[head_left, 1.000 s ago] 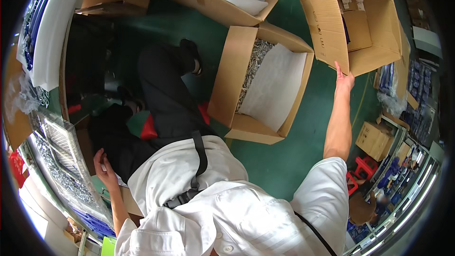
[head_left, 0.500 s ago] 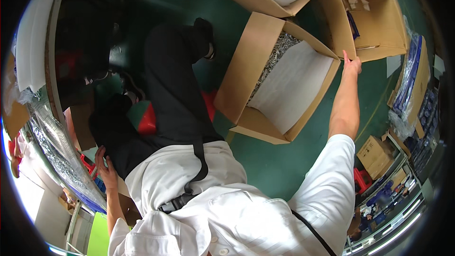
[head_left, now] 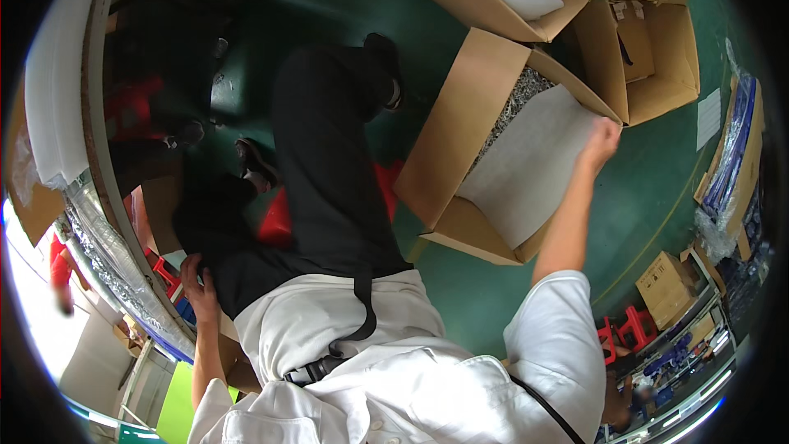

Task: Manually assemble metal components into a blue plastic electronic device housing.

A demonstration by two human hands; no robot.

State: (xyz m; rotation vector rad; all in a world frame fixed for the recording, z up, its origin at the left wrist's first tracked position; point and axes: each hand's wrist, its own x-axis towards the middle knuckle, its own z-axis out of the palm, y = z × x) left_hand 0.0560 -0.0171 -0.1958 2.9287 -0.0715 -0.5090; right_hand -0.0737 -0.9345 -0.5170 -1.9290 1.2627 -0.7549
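From the view's centre, the person's right arm (head_left: 567, 226) stretches out toward between two and three o'clock, forearm bare below a short sleeve, ending in the right hand (head_left: 602, 144), its fingers curled into a loose fist. At eight o'clock the left hand (head_left: 200, 288) hangs beside the left thigh (head_left: 234, 284), fingers loosely extended, the left forearm (head_left: 205, 353) angled up from seven o'clock.

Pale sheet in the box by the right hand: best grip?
Probably pinch the sheet's left edge, coming from above with the right hand. That edge lies across silvery bits, away from the right wall, and the box is open on top.
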